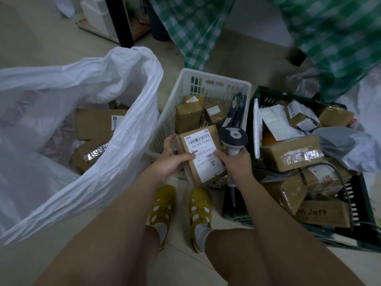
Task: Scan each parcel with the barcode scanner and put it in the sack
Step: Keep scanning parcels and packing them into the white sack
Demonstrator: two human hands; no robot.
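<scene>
I hold a brown cardboard parcel (203, 156) with a white barcode label facing up, over the near edge of the white basket (171, 108). My left hand (175, 159) grips its left side, thumb on the label. My right hand (237, 164) grips the handle of the grey barcode scanner (233, 137), and its thumb touches the parcel's right edge. The scanner's head stands upright beside the parcel. The white sack (86, 112) lies open at the left with several brown parcels inside.
The white basket holds a few more boxes and a dark flat packet. A dark green crate (362, 193) at the right is piled with parcels and grey mailers; the scanner cable runs over it. A table with a green checked cloth stands behind. My feet in yellow shoes are below.
</scene>
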